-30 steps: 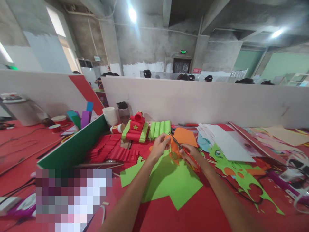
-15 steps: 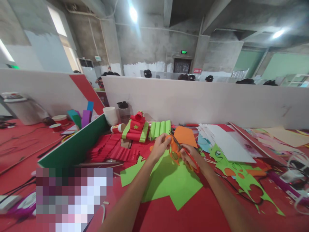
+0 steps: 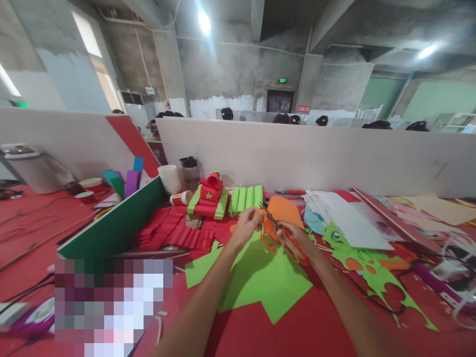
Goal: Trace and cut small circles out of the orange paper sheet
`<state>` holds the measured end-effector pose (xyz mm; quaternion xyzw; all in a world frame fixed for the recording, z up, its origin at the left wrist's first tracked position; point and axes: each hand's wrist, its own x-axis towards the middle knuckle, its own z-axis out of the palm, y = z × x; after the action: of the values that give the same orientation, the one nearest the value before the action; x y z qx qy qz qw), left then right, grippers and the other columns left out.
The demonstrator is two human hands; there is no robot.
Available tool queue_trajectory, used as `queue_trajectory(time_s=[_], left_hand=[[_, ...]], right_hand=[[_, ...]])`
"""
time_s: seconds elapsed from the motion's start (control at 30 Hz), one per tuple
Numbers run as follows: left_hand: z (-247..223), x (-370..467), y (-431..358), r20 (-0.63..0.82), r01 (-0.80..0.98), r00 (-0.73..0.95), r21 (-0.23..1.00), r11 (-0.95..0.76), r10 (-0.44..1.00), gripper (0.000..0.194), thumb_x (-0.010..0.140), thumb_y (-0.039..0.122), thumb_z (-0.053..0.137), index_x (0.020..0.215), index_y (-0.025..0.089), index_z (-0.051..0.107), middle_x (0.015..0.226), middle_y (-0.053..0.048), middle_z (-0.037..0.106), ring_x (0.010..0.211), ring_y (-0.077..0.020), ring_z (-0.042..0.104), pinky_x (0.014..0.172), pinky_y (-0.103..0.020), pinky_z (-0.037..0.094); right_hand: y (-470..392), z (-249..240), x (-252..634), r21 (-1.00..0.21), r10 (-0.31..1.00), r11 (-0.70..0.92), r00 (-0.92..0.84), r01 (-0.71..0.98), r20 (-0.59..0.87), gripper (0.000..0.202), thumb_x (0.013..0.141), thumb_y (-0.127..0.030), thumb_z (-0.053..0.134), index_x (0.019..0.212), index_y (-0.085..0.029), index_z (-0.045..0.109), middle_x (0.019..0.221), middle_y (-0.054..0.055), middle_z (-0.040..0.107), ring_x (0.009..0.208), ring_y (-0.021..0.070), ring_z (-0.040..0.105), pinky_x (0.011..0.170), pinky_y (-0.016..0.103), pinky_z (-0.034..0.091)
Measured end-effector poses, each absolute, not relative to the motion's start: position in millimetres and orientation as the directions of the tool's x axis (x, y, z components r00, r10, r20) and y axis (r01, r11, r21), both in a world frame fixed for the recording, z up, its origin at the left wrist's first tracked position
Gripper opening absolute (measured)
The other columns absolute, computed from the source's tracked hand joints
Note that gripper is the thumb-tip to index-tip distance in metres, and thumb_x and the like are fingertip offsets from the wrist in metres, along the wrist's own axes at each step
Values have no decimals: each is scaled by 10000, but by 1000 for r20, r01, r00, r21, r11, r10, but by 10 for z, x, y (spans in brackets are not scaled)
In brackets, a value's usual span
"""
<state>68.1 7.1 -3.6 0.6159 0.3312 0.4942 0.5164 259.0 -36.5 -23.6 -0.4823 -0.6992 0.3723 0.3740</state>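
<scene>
My left hand (image 3: 245,227) pinches a small orange paper piece (image 3: 261,214) between thumb and fingers. Wrapped around the handles of red-handled scissors (image 3: 272,221) is my right hand (image 3: 289,237). Their dark blades point up and left, right beside the orange piece; whether they are cutting into it I cannot tell. Below the hands hangs an orange strip with cut-out holes (image 3: 268,241). Light-green sheets (image 3: 260,282) lie under both hands. Just behind them is a larger orange sheet (image 3: 285,210).
Folded red paper (image 3: 174,228) and a red-and-green paper model with a star (image 3: 210,198) stand to the left, beside rolled green paper (image 3: 246,198). On the right lie white sheets (image 3: 353,218) and green scraps (image 3: 372,267). A white partition (image 3: 297,153) runs along the back.
Both hands stay in almost the same place, still on the orange piece and the scissors. The whole view has shifted very slightly.
</scene>
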Motion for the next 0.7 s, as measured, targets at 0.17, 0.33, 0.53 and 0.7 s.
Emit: queue_trajectory(time_s=[0.17,0.33,0.53,0.7], left_hand=[[-66,695,99,268,-115,277,963,-245,923,344,791,499,634,764,184,498,584,52,489,495,-90,491,476,-209,357],[-89,705,116,254,-122,246,965,-230,935,349,793,512,633,787,182,521,566,51,504,485,-95,504,473,-212,352],[-84,702,110,268,-116,212,962,-248,940,336,792,497,636,784,180,525,563,53,513,492,-96,514,493,-214,365],[-91,703,117,279,-124,226,958,-257,933,324,793,484,633,792,176,535,553,59,502,473,-87,486,483,-211,354]], right_hand=[[-350,-259,2581,-883,953,264,-246,389,176,471,833,-651,586,956,-197,597,542,-56,455,404,100,385,379,200,318],[-331,-267,2570,-883,954,255,-250,394,164,487,801,-680,604,856,-197,575,553,-53,464,399,94,390,368,199,325],[-337,-255,2557,-882,958,240,-244,405,148,510,803,-697,589,878,-194,564,555,-55,478,401,96,420,375,196,348],[-335,-269,2533,-891,953,253,-254,376,163,538,790,-722,580,878,-191,565,563,-49,480,421,98,418,387,197,346]])
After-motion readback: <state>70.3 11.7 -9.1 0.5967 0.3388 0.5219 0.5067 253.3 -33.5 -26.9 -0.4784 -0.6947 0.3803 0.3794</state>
